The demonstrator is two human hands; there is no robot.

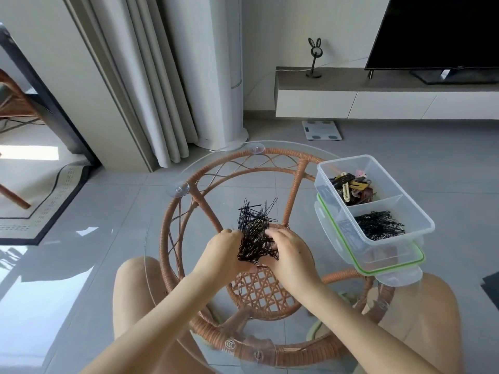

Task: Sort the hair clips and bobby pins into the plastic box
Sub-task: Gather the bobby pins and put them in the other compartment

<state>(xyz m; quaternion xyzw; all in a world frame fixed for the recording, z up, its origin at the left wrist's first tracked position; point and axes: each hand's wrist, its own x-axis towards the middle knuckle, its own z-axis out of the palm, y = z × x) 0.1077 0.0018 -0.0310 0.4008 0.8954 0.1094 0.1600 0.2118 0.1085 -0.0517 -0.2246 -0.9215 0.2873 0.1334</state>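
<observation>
A thick bundle of black bobby pins (253, 228) stands up between my two hands above the glass table top. My left hand (225, 251) grips it from the left, and my right hand (290, 253) grips it from the right. A clear plastic box (413, 209) with two compartments sits at the table's right. Its far compartment holds coloured hair clips (352, 188). Its near compartment holds loose black bobby pins (379, 225).
The box rests on its green-rimmed lid (388, 268). The round glass top (167, 217) lies on a rattan frame (194, 201) with suction cups. My knees are under the table. A TV cabinet, a curtain and a floor scale stand behind.
</observation>
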